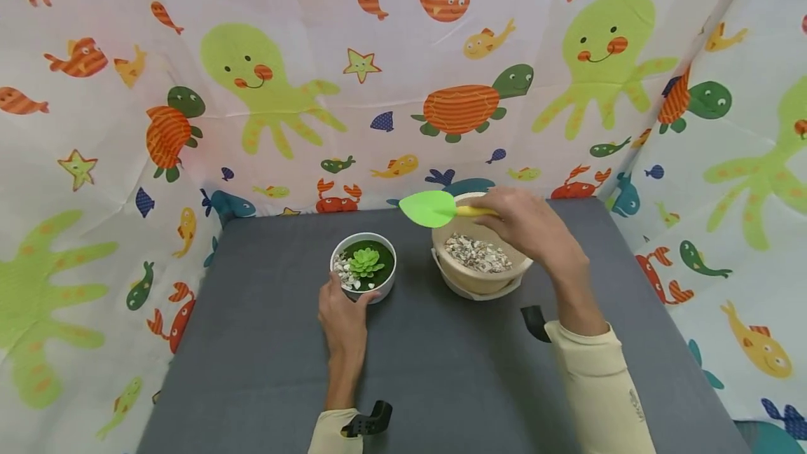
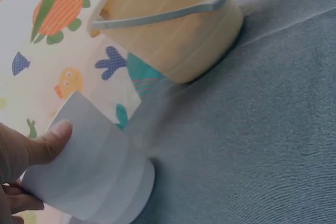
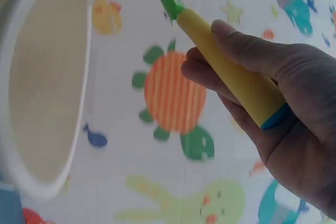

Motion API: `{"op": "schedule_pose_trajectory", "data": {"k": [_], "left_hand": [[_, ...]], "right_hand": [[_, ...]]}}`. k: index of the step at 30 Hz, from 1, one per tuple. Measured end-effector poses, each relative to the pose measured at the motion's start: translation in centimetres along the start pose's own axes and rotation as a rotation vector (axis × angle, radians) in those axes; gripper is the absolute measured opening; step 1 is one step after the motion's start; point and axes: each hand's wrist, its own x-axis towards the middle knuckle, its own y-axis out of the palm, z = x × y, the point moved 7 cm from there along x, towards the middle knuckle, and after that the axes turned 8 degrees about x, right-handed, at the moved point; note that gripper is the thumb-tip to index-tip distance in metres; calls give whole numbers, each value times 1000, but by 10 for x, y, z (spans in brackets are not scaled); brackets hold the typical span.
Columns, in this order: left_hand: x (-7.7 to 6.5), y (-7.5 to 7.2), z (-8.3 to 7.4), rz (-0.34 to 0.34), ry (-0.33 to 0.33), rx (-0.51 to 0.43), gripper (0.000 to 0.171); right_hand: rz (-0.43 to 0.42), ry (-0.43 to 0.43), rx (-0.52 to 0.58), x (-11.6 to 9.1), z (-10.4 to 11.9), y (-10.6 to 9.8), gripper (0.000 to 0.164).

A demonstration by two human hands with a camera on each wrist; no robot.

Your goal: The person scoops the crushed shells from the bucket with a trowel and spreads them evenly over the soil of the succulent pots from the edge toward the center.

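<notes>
A white plant pot [image 1: 388,281] holds a green succulent [image 1: 365,263] with white pebbles [image 1: 345,273] on the left side of its dark green surface. My left hand [image 1: 343,314] grips the pot at its near side, the thumb [image 2: 56,137] pressed against the outer wall. In my right hand [image 1: 532,226] is a small garden trowel with a yellow handle [image 3: 231,69] and a bright green blade [image 1: 429,209]. The blade points left, raised over the left rim of a beige bucket [image 1: 482,285]. Small mixed stones [image 1: 478,253] lie inside the bucket.
The pot and bucket stand side by side on a dark grey cloth-covered table [image 1: 271,349]. A grey bucket handle [image 2: 157,17] hangs down the near side. A white curtain [image 1: 391,33] printed with sea animals surrounds the table's back and sides.
</notes>
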Motion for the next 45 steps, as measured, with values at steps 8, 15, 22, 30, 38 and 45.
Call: {"op": "schedule_pose_trajectory", "data": {"k": [8,15,22,30,38,45], "left_hand": [[-3,2,-13,-38,27,61,81],[-10,4,-17,-25,-25,59,92],[-1,0,-57,-47,165,-54,96],[-10,40,-138,255,525,-257,87],[-17,62,-147,360,459,-277,94],[-19,63,-148,353,472,-293,94]], "right_hand": [[-59,147,-20,-34,-38,-22,31],[9,279,-154,-52,-68,-10,28],[138,229,-342,-43,-85,15,17],[190,156,-410,-31,-87,53,21],[202,159,-388,-28,-86,74,20],[199,243,-232,-32,-99,75,20]]}}
